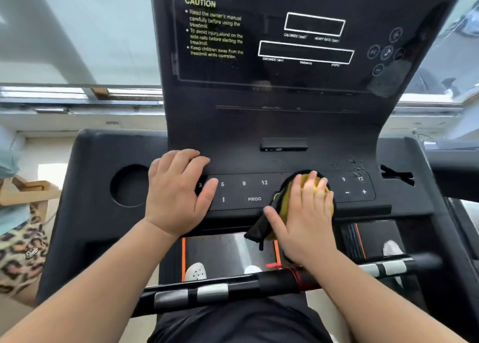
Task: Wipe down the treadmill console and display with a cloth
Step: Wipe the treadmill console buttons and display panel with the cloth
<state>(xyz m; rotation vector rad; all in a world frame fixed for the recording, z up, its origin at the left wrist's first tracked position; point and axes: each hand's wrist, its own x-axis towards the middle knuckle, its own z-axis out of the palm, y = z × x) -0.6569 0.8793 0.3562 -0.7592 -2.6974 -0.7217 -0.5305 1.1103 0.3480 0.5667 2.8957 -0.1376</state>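
Flat on the console [233, 135]: left hand [178, 192], fingers relaxed, empty. Mid-panel, pinned under the flat, open-fingered right hand [305, 213]: cloth [281, 209]. Soft, light, likely to bunch; best pressed beneath the palm, not pinched by its trailing corner.

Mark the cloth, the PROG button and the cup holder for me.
cloth [283, 202]: head view, on its exposed yellow fold.
PROG button [254, 199]: head view, on the white lettering.
cup holder [129, 187]: head view, on the dark floor of the round recess.
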